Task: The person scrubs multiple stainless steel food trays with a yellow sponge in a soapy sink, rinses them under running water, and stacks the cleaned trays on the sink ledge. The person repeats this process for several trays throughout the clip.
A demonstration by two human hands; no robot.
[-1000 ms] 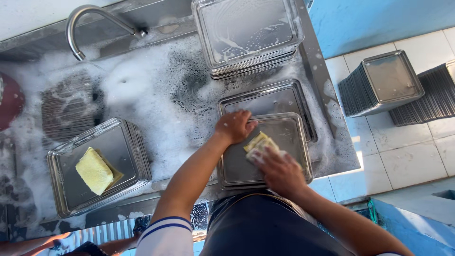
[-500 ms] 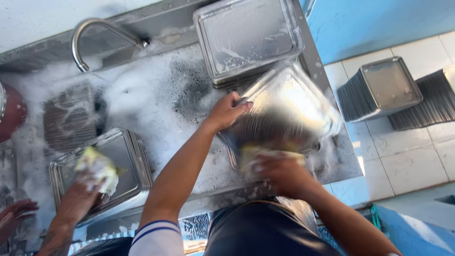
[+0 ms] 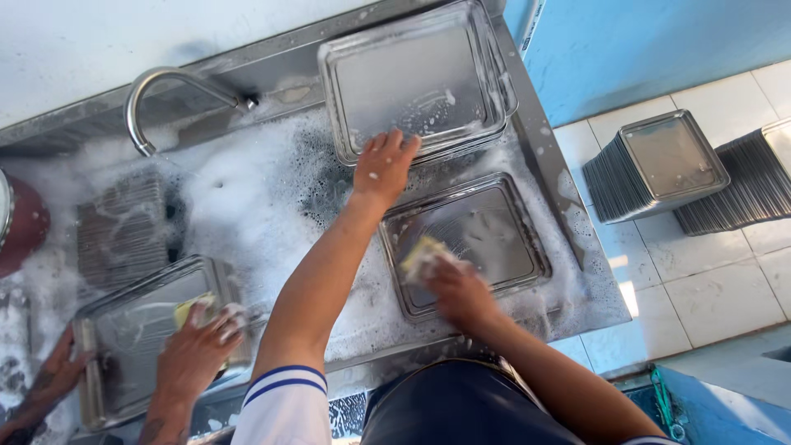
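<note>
My left hand [image 3: 384,164] reaches forward, fingers spread, resting on the near rim of a soapy steel tray [image 3: 420,78] that tops a small stack at the back of the sink. My right hand [image 3: 458,290] presses a yellow sponge [image 3: 421,256] onto the near left part of another steel tray [image 3: 486,239] lying flat in the foam. Part of the sponge is hidden under my fingers.
A co-worker's hand [image 3: 194,350] rubs a yellow sponge in a third tray [image 3: 124,330] at the lower left. A curved tap [image 3: 156,95] stands at the back. Foam covers the sink. Two stacks of trays [image 3: 659,165] sit on the tiled floor at the right.
The tray I held tilted up now lies on the back stack under my left hand. My right hand with the sponge has come down onto the tray beneath it.
</note>
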